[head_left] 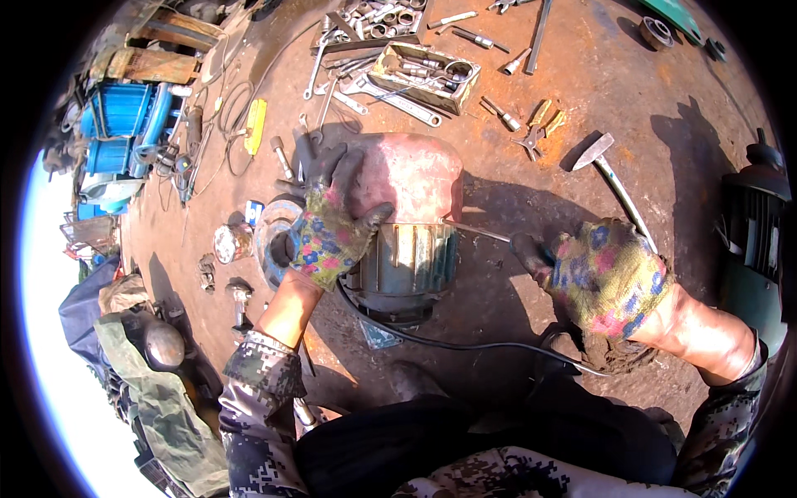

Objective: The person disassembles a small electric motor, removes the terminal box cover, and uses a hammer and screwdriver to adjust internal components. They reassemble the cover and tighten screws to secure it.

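An electric motor with a worn red end cover [411, 170] and a ribbed green body [415, 257] stands in front of me. My left hand [332, 220], in a flowered glove with dark fingers, lies against the left side of the cover, fingers and thumb spread. In my right hand [602, 270], gloved alike, is a thin metal rod that looks like a screwdriver [481, 231]; my fist hides its handle. Its tip meets the seam between cover and body. A black cable [465, 343] runs from the motor's lower side toward the right.
A hammer [610, 170] lies beyond my right hand. Yellow-handled pliers [541, 129], a socket box [455, 98], and wrenches [397, 101] lie farther off. At left are a metal ring [270, 236], a can [232, 244] and blue machines [124, 112]. Another motor [760, 207] stands far right.
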`<state>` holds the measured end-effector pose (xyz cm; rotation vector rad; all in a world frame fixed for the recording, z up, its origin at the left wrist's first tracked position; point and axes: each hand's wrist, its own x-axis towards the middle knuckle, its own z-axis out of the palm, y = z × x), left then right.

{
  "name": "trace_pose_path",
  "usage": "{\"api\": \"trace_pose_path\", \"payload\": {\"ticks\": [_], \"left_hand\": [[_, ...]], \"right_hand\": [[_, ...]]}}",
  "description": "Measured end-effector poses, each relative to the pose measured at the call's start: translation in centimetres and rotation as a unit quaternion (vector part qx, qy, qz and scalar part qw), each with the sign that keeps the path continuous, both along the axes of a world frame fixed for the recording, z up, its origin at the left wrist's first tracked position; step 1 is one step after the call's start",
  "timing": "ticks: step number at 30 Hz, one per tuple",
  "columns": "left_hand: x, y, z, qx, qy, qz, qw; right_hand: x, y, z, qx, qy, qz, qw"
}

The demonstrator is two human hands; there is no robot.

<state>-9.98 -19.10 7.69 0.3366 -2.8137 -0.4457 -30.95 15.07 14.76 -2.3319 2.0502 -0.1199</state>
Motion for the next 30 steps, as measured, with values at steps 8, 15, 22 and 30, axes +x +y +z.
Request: {"api": "trace_pose_path", "payload": {"ticks": [8, 15, 22, 30], "left_hand": [[-0.6, 1.6, -2.4, 0.083, 0.01, 0.033, 0.996], [-0.5, 1.0, -3.4, 0.122, 0.045, 0.038, 0.991], [0.9, 0.2, -3.4, 0.092, 0.047, 0.065, 0.993], [0.5, 1.1, -3.2, 0.122, 0.049, 0.061, 0.989]], "right_hand": [[-0.6, -2.4, 3.1, 0.179, -0.295, -0.202, 0.916], [-2.6, -0.4, -0.8, 0.22, -0.691, -0.386, 0.57], [0.9, -2.4, 1.7, 0.083, -0.044, -0.079, 0.992], [-2.1, -5.9, 2.2, 0.32, -0.458, -0.35, 0.751]]}}
